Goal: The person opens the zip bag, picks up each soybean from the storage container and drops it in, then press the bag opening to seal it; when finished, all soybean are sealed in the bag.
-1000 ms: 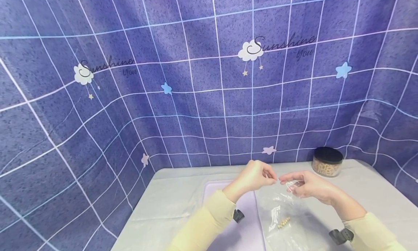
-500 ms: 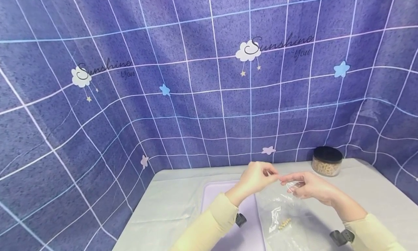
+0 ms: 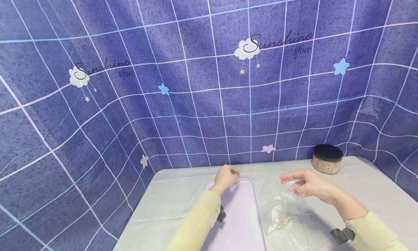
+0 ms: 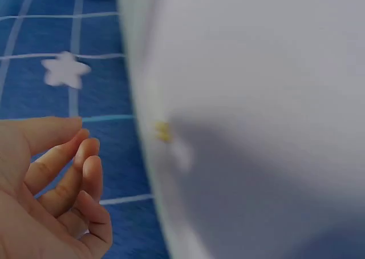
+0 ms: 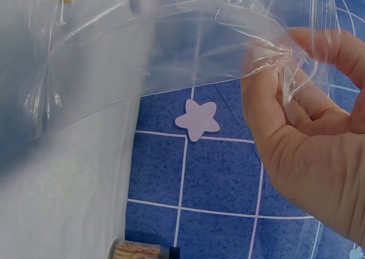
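Observation:
In the right wrist view my right hand pinches the rim of a clear plastic zip bag between thumb and fingers. Low in this bag lies a short row of small yellowish bead-like pieces. My left hand is over the far end of a pale purple tray, fingers loosely bent. Nothing shows between its thumb and fingertips in the left wrist view. Close by, a couple of small yellow pieces sit at the tray's far edge, blurred in the left wrist view.
A clear jar with a black lid, filled with pale ring-shaped pieces, stands at the back right. Grey cloth covers the table. A blue-purple curtain with a grid pattern hangs behind and at both sides.
My left hand has left the bag's opening beside the right hand and moved left over the tray's far end. The right hand stays in place, still holding the bag.

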A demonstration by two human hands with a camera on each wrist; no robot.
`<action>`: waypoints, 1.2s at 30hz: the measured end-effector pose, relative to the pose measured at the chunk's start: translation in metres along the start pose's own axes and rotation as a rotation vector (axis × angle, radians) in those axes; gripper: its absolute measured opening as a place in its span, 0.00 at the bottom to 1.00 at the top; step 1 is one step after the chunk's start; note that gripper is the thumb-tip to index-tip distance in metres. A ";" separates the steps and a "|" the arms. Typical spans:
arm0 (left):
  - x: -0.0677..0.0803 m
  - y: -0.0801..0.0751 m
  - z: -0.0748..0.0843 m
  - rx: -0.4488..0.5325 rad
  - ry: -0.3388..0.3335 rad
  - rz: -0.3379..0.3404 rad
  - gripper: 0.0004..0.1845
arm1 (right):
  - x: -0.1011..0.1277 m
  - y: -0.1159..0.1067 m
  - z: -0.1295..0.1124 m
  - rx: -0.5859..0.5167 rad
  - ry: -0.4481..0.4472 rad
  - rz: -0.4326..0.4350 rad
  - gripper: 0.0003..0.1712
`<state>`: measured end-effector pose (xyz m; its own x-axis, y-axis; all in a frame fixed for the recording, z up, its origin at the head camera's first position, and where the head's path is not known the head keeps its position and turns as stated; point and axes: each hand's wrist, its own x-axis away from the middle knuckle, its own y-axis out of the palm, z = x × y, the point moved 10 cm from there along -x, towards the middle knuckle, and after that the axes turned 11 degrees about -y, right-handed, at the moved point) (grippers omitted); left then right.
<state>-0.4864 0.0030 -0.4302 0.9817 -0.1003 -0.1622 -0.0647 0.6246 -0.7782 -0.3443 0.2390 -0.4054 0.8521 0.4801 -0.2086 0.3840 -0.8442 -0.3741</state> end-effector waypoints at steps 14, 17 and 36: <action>0.000 0.029 -0.031 -0.205 -0.056 -0.010 0.04 | 0.000 0.001 -0.001 -0.001 0.005 -0.006 0.34; -0.001 0.030 -0.033 -0.216 -0.054 -0.005 0.04 | 0.000 0.002 -0.001 0.002 0.007 -0.010 0.34; 0.006 0.013 0.003 -0.040 0.047 -0.030 0.05 | -0.001 0.002 -0.002 -0.011 0.012 -0.014 0.34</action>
<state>-0.4812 0.0124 -0.4391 0.9739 -0.1553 -0.1656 -0.0431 0.5895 -0.8066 -0.3438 0.2360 -0.4041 0.8507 0.4893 -0.1920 0.4002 -0.8398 -0.3668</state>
